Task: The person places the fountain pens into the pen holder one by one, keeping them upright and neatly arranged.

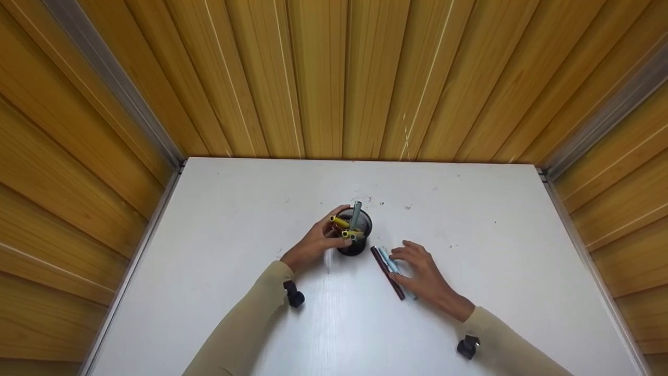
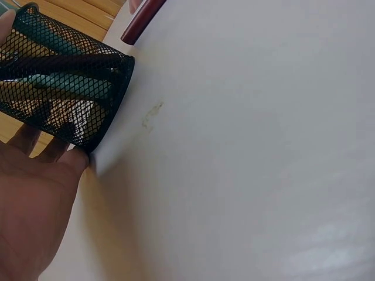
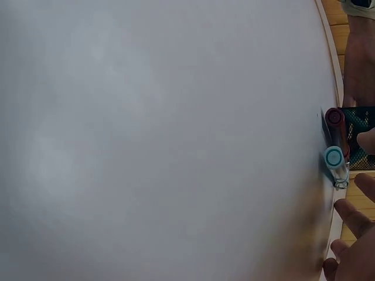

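Observation:
In the head view my left hand (image 1: 310, 246) grips a black mesh pen cup (image 1: 359, 247) from its left side, fingers behind it and thumb in front. Several markers stand in the cup, among them a grey-green marker (image 1: 356, 215) and a yellow marker (image 1: 340, 222). To the right of the cup, a dark red marker (image 1: 388, 272) and a light blue marker (image 1: 387, 258) lie side by side on the table. Over the light blue one hovers my right hand (image 1: 425, 274), thumb and fingers spread apart; whether a fingertip touches it I cannot tell.
A white table (image 1: 235, 219) carries everything, with small marks and specks on its surface. Wood-look panel walls (image 1: 323, 78) rise behind it and on both sides. Small black cameras sit on both sleeves.

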A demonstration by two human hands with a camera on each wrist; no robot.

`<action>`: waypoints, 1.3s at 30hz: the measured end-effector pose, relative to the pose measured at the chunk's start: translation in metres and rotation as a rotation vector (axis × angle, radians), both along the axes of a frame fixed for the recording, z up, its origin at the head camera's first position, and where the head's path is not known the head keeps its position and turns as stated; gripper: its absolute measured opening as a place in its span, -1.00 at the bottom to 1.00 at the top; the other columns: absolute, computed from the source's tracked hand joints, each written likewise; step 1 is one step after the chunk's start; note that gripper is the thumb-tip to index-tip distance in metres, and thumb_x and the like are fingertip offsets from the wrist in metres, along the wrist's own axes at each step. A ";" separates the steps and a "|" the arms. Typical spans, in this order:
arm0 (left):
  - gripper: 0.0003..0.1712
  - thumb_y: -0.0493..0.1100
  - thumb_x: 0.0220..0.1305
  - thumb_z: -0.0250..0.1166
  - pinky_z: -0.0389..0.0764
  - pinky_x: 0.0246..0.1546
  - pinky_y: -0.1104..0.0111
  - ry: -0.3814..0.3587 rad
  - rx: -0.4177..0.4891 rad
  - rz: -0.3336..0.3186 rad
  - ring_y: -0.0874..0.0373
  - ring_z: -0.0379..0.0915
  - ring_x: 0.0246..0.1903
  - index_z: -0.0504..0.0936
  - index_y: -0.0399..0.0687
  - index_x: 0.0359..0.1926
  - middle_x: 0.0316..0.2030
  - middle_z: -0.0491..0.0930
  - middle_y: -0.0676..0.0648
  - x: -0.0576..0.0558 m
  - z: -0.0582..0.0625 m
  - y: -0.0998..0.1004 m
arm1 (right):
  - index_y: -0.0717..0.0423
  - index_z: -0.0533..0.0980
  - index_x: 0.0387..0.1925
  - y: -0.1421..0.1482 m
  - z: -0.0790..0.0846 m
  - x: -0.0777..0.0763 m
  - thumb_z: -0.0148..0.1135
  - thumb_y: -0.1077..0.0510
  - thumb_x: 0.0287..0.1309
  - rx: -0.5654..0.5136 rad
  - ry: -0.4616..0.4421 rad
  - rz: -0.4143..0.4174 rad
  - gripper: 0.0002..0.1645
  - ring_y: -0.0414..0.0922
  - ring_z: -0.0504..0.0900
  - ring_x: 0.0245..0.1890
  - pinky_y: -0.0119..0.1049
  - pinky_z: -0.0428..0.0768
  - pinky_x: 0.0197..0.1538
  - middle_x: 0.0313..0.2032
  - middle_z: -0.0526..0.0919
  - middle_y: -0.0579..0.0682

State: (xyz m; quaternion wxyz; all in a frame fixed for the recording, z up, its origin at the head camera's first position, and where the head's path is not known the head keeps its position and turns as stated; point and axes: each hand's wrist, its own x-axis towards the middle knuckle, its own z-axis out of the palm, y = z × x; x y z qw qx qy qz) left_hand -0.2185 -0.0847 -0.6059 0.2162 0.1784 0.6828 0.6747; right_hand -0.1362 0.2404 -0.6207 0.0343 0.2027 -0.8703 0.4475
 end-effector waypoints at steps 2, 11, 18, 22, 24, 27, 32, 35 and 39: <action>0.06 -0.01 0.38 0.54 0.19 0.63 -0.09 0.001 0.003 0.000 -0.09 0.18 0.63 0.18 0.45 0.75 0.55 0.37 0.03 0.000 0.001 0.000 | 0.20 0.76 0.07 0.000 -0.002 -0.001 0.68 0.31 0.12 0.018 0.038 0.004 -0.55 0.41 0.41 0.47 0.50 0.25 0.43 0.19 0.74 0.18; 0.06 -0.02 0.41 0.52 0.11 0.65 -0.07 0.045 -0.002 -0.008 -0.02 0.15 0.65 0.16 0.36 0.77 0.54 0.39 -0.01 -0.002 0.000 0.001 | 0.25 0.75 -0.02 0.002 -0.007 -0.005 0.62 0.43 0.04 0.035 0.128 -0.004 -0.59 0.41 0.48 0.36 0.49 0.29 0.39 0.09 0.76 0.19; 0.07 -0.03 0.40 0.52 0.05 0.66 -0.11 0.043 0.012 -0.014 -0.08 0.12 0.66 0.15 0.28 0.77 0.55 0.38 -0.03 -0.003 -0.001 0.000 | 0.25 0.76 -0.07 0.001 -0.010 -0.008 0.63 0.47 -0.03 0.054 0.179 -0.021 -0.58 0.38 0.52 0.30 0.44 0.34 0.33 0.05 0.75 0.19; 0.07 -0.06 0.41 0.52 0.08 0.67 -0.07 0.044 0.019 -0.015 -0.06 0.14 0.65 0.15 0.28 0.78 0.56 0.38 -0.03 -0.003 -0.001 0.000 | 0.27 0.76 -0.08 0.000 -0.012 -0.009 0.62 0.48 -0.06 0.055 0.198 -0.035 -0.57 0.35 0.53 0.27 0.35 0.37 0.31 0.03 0.74 0.18; 0.06 -0.06 0.41 0.52 0.08 0.67 -0.06 0.044 0.019 -0.013 -0.05 0.14 0.65 0.16 0.30 0.77 0.55 0.38 -0.01 -0.003 -0.001 0.000 | 0.26 0.76 -0.10 0.000 -0.013 -0.010 0.63 0.49 -0.07 0.056 0.209 -0.040 -0.58 0.33 0.53 0.25 0.29 0.38 0.29 0.02 0.73 0.17; 0.06 -0.06 0.40 0.53 0.09 0.66 -0.07 0.037 0.021 -0.009 -0.04 0.16 0.64 0.17 0.32 0.77 0.54 0.40 0.01 -0.002 -0.002 0.000 | 0.24 0.76 -0.13 -0.002 -0.015 -0.011 0.63 0.48 -0.08 0.069 0.229 -0.050 -0.60 0.28 0.54 0.21 0.21 0.39 0.25 -0.01 0.71 0.14; 0.08 -0.04 0.40 0.53 0.09 0.65 -0.09 0.031 0.023 -0.006 -0.06 0.17 0.64 0.15 0.28 0.77 0.54 0.40 0.03 -0.001 -0.002 0.000 | 0.22 0.77 -0.18 -0.004 -0.015 -0.014 0.62 0.44 -0.06 0.067 0.210 -0.070 -0.66 0.23 0.53 0.14 0.15 0.39 0.21 -0.06 0.68 0.12; 0.08 -0.04 0.39 0.53 0.10 0.65 -0.09 0.034 0.011 -0.005 -0.06 0.15 0.65 0.15 0.31 0.77 0.55 0.39 0.03 -0.001 0.000 0.001 | 0.18 0.77 -0.19 -0.005 -0.014 -0.015 0.63 0.41 -0.02 0.072 0.170 -0.091 -0.69 0.21 0.50 0.14 0.15 0.38 0.21 -0.08 0.65 0.10; 0.08 -0.01 0.39 0.52 0.12 0.65 -0.08 0.048 -0.012 -0.006 -0.05 0.15 0.65 0.14 0.30 0.78 0.55 0.38 0.03 0.000 0.001 0.000 | 0.13 0.78 -0.19 -0.007 -0.012 -0.014 0.63 0.39 0.04 0.103 0.108 -0.130 -0.72 0.17 0.47 0.15 0.13 0.40 0.22 -0.09 0.60 0.05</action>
